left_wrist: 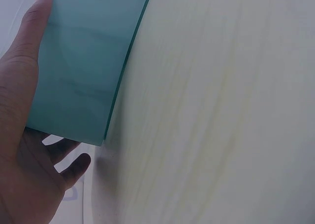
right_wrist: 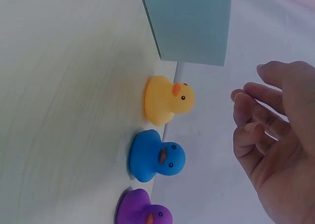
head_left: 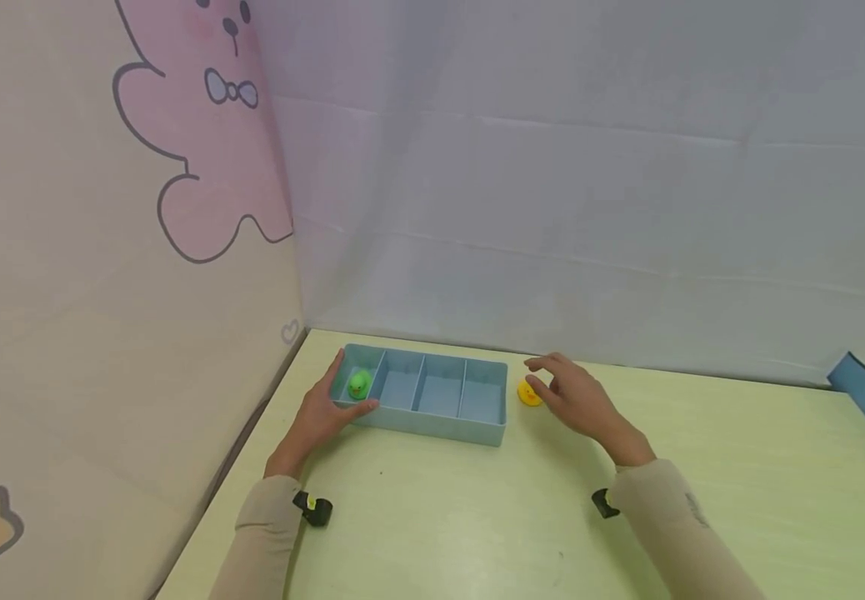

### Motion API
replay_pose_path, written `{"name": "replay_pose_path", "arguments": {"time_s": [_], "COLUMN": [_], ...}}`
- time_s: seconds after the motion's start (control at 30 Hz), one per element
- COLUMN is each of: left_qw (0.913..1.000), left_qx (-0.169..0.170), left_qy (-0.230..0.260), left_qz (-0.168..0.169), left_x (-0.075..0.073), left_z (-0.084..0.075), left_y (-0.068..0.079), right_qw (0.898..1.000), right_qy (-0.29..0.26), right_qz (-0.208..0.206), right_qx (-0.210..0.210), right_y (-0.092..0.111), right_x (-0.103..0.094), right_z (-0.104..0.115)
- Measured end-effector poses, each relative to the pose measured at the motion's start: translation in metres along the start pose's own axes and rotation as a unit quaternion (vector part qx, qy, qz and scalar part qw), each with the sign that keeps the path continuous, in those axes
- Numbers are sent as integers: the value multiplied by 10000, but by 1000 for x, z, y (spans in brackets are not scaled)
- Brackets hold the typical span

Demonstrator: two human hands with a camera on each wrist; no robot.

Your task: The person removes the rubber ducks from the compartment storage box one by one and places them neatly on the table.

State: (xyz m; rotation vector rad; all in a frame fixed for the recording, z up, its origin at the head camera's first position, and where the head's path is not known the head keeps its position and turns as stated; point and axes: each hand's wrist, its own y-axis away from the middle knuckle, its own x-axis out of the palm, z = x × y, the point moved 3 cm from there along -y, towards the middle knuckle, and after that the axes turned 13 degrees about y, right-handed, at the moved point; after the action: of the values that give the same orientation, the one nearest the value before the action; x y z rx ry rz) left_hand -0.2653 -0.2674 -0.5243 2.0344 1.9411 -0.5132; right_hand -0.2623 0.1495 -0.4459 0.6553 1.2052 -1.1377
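A pale blue tray (head_left: 421, 422) with several compartments in a row stands on the table. A green rubber duck (head_left: 360, 384) sits in its leftmost compartment. My left hand (head_left: 320, 414) holds the tray's left end, thumb along the front wall (left_wrist: 86, 61) and fingers round the side. Just right of the tray sits a yellow rubber duck (head_left: 528, 394). Above and beside it, touching nothing, hovers my right hand (head_left: 578, 402) with fingers loosely bent. The right wrist view shows a blue duck (right_wrist: 152, 156) and a purple duck (right_wrist: 138, 209) lined up beside the yellow one; my right hand hides them in the head view.
A light wooden table (head_left: 462, 508) carries everything. Pale cloth (head_left: 552, 208) hangs along its back edge, and a printed cloth (head_left: 102, 292) lines the left side. Black wrist cameras (head_left: 314, 509) are strapped at both sleeves.
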Motion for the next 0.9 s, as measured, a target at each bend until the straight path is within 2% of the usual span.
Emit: {"name": "replay_pose_path", "arguments": {"time_s": [0.6,0.9], "left_qw": [10000,10000], "left_qx": [-6,33], "left_qy": [38,-44], "left_qz": [-28,-31], "left_x": [2,0], "left_z": [0,-1], "left_y": [2,1], "right_qw": [9978,9963], "right_qy": [-70,-67], "right_qz": [-120,-23], "right_qx": [-648,-860], "right_y": [-19,-26], "right_x": [12,16], "right_z": [38,57]}}
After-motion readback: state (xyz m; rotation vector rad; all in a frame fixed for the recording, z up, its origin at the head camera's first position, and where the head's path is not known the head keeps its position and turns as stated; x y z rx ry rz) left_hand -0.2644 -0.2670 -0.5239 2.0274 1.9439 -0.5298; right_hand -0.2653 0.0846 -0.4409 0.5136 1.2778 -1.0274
